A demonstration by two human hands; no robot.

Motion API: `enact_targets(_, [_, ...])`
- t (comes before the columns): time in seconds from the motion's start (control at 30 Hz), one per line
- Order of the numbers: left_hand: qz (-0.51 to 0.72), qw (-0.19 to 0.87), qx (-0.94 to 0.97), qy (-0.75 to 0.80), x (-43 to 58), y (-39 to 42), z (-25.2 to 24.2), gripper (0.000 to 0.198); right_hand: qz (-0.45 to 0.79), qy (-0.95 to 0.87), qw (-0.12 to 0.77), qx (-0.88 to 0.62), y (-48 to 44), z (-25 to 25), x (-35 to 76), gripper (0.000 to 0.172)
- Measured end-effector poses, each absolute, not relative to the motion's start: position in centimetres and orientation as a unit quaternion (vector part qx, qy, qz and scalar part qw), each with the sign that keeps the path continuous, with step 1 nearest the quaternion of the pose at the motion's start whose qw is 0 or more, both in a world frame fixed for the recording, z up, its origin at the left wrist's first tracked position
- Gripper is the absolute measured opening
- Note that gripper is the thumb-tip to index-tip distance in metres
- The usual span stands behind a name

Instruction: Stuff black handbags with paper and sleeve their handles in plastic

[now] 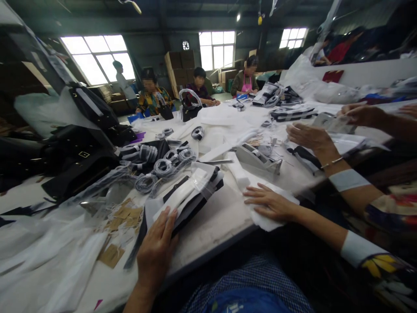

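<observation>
My left hand (156,250) grips the near end of a long bundle of black and white strips (195,189), with clear wrap around its far part. Its fingers lie over the top and the thumb is mostly hidden. My right hand (272,203) lies flat, fingers stretched out, on a white foam sheet (269,224) at the table's front edge. Beyond the bundle are several coiled, wrapped straps (163,167). A tape dispenser (256,156) stands past my right hand. Brown paper tags (127,217) are scattered left of the bundle.
Black bags (87,161) are piled at the left. Clear plastic sheets (48,256) cover the near left tabletop. At the right, a co-worker's hands (309,137) handle a clear-wrapped packet (332,123). Several people sit across the white table (215,237), near more wrapped straps (269,93).
</observation>
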State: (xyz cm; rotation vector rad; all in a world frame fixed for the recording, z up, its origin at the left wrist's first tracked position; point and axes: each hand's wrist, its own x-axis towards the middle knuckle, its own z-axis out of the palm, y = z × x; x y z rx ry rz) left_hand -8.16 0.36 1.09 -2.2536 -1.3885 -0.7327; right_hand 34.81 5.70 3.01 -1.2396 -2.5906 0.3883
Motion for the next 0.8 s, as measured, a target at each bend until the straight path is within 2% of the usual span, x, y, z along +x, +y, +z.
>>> enact_targets(0.07, [-0.26,0.195,-0.804,-0.498,-8.2,0.4,1.0,0.066,0.132,-0.869,0.158,-0.449,5.9,3.4,34.4,0.036])
enact_targets(0.17, [-0.26,0.197,-0.803,-0.5,-8.2,0.3,1.1,0.065,0.056,-0.847,0.207,-0.486,6.3,3.2,33.0,0.037])
enact_targets(0.3, [-0.26,0.2,-0.796,-0.508,-8.2,0.2,1.1,0.063,-0.01,-0.852,0.147,-0.503,7.4,2.5,31.7,0.036])
enact_targets(0.47, [-0.267,0.195,-0.79,-0.517,-8.1,0.1,1.0,0.064,-0.004,-0.843,0.141,-0.519,8.3,3.0,30.9,0.017])
enact_targets(0.63, [-0.266,0.194,-0.793,-0.513,-8.1,0.2,1.0,0.066,-0.009,-0.841,0.176,-0.511,8.7,3.5,28.9,0.041])
enact_targets(0.7, [-0.268,0.193,-0.791,-0.515,-8.1,0.3,1.0,0.066,0.02,-0.849,0.169,-0.501,9.0,3.0,28.2,0.033])
enact_targets(0.8, [-0.274,0.187,-0.788,-0.518,-8.1,0.3,0.9,0.066,0.052,-0.848,0.164,-0.502,9.8,2.2,27.5,0.01])
